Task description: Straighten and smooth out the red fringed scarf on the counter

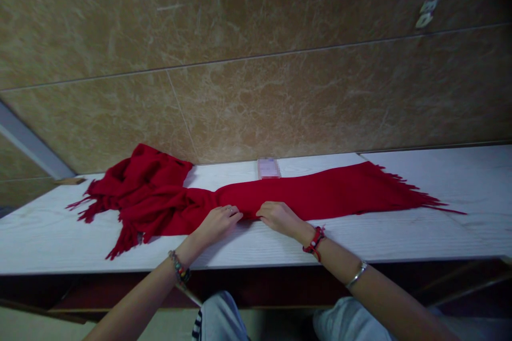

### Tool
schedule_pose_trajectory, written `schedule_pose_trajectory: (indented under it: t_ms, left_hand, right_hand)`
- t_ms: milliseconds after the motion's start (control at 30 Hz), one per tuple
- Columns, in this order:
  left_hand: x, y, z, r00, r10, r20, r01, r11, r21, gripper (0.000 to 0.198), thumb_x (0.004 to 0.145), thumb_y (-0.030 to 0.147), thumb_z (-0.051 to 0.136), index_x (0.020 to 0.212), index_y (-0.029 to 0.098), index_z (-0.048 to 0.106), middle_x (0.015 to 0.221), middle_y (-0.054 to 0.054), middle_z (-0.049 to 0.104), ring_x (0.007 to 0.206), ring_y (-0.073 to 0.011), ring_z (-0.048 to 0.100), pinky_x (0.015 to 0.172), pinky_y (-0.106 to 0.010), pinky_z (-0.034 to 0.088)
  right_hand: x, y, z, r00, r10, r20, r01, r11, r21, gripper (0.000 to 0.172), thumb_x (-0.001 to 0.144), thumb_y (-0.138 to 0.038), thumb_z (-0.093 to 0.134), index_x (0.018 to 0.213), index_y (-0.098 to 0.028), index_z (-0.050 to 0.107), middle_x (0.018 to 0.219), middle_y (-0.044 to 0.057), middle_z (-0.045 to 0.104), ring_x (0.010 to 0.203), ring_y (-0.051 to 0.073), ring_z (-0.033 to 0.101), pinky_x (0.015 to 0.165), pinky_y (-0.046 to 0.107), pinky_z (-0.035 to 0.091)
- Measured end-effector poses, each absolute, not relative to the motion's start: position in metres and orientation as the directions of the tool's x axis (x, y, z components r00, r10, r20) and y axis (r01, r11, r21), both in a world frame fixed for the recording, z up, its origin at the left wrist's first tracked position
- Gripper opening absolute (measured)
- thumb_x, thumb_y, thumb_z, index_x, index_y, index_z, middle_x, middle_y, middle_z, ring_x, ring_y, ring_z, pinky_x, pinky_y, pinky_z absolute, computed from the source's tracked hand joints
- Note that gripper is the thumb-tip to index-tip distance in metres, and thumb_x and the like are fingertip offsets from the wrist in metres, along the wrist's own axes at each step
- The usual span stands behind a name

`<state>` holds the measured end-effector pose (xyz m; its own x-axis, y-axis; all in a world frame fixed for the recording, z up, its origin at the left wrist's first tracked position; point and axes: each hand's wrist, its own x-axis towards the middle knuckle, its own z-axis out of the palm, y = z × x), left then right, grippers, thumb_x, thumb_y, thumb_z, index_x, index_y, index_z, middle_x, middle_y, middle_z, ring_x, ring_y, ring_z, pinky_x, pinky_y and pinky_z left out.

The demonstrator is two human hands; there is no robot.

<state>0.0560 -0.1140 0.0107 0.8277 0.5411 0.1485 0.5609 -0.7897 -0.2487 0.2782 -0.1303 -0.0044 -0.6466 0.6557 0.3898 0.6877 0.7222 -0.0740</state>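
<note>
A long red scarf (320,194) with fringed ends lies across a white wooden tabletop (460,224). Its right half is spread flat, its left part is bunched in a heap (148,186). My left hand (218,222) and my right hand (278,217) rest side by side on the scarf's near edge at its middle. On both hands the fingers curl and pinch the red cloth. The left wrist wears a beaded bracelet. A red bracelet circles the right wrist, with a silver bangle further up the forearm.
A small pinkish flat object (269,168) lies at the table's back edge against a brown marble-tiled wall (280,90). The table's front edge runs just above my knees in light jeans (224,319).
</note>
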Motion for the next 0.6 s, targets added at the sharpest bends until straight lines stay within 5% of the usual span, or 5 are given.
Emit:
schedule_pose_trajectory:
  t_ms: [267,600]
  left_hand:
    - [0.049,-0.116,0.005,0.813,0.542,0.21,0.582,-0.764,-0.279,0.02,0.086,0.01,0.038,0.081,0.015,0.056,0.077,-0.005,0.053,0.072,-0.016,0.051,0.061,-0.025,0.042]
    - [0.045,-0.114,0.007,0.89,0.435,0.133,0.454,-0.832,-0.317,0.016,0.085,0.013,0.041,0.089,0.017,0.056,0.086,-0.004,0.055,0.079,-0.0163,0.05,0.065,-0.025,0.042]
  right_hand:
    - [0.274,-0.131,-0.005,-0.653,0.629,0.422,0.688,0.726,-0.019,0.014,0.082,-0.011,0.047,0.074,-0.015,0.057,0.076,0.003,0.059,0.073,0.015,0.05,0.066,0.024,0.039]
    - [0.272,-0.136,-0.005,-0.661,0.608,0.441,0.672,0.741,-0.015,0.013,0.083,-0.014,0.049,0.085,-0.017,0.061,0.08,0.003,0.059,0.076,0.015,0.05,0.068,0.026,0.04]
